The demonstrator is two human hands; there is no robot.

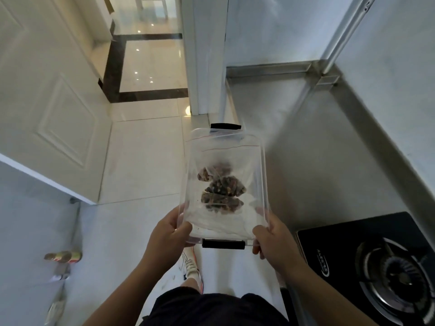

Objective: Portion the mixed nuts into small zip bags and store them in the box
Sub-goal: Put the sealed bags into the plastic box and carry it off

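I carry a clear plastic box with black latches at both ends, held above the floor beside the counter. My left hand grips its near left corner and my right hand grips its near right corner. Inside lie three small zip bags of mixed nuts, stacked along the middle, with a red zip line showing near the far end. I cannot tell if a lid is on the box.
A steel counter runs along the right, with a black gas stove at its near end. A white door stands open on the left. Cans sit on a low grey surface at lower left. Tiled floor lies ahead.
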